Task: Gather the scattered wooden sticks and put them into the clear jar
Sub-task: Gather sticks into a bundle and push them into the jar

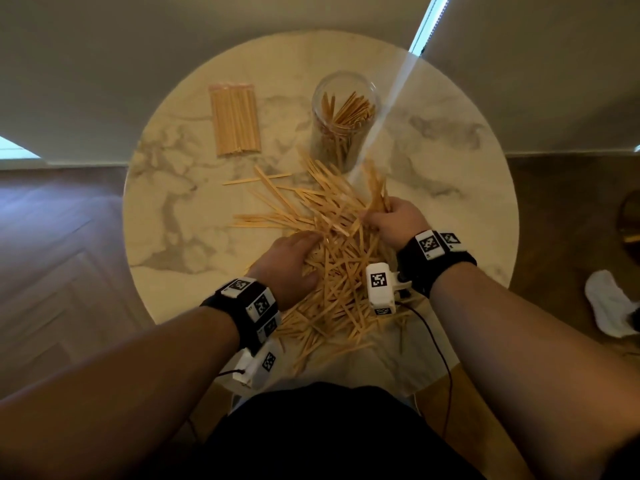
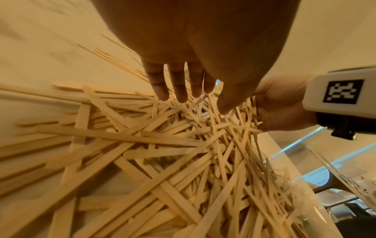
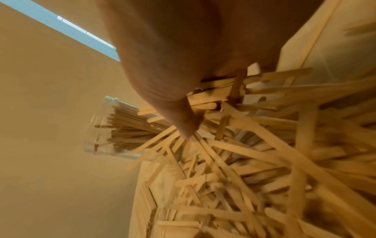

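Loose sticks [image 1: 332,271], light, stiff, slippery, suit mid-length bunching: right hand [image 1: 398,223] clamps several, left hand [image 1: 291,261] spread flat, jar [image 1: 343,116] at 12 o'clock.

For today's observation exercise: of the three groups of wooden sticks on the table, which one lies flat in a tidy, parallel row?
The stick bundle left of the clear jar; the others stand in the jar or lie in a crisscrossed scattered pile.

The near middle of the bench [image 1: 450,140] is covered by loose sticks [image 1: 332,251] reaching the foot of the jar [image 1: 341,116]; bare marble is left at both sides, a neat bundle [image 1: 235,119] lies far left
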A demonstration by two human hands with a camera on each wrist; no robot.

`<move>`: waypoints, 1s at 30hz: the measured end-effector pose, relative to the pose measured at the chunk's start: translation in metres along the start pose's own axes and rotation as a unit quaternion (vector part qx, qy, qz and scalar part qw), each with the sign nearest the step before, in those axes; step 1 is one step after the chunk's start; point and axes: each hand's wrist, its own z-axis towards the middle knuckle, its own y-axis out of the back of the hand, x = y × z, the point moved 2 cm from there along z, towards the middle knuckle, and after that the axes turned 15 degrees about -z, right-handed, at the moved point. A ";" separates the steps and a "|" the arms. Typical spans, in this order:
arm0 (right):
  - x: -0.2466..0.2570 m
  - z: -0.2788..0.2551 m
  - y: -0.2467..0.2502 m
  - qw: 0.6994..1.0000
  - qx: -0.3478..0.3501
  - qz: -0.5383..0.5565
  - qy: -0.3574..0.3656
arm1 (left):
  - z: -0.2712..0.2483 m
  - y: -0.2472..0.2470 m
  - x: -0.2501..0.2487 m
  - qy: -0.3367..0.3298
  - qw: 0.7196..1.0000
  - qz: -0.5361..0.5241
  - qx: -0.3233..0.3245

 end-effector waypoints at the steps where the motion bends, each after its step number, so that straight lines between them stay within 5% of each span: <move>1: -0.003 0.000 0.001 0.999 -0.006 0.037 -0.007 | 0.000 0.001 0.000 0.000 1.000 -0.006 -0.008; 10: 0.006 -0.012 0.010 0.965 -0.078 0.249 -0.015 | 0.001 0.012 -0.011 0.000 0.992 -0.097 -0.086; 18: 0.036 -0.014 0.015 0.896 -0.066 0.439 0.005 | -0.001 0.024 -0.041 0.002 0.977 -0.169 -0.126; 27: 0.070 -0.036 0.018 0.930 -0.035 0.322 0.174 | 0.009 0.085 -0.109 -0.099 0.905 -0.373 -0.182; 30: 0.077 -0.042 0.017 0.930 -0.006 0.289 0.225 | 0.015 0.096 -0.124 -0.125 0.845 -0.491 -0.174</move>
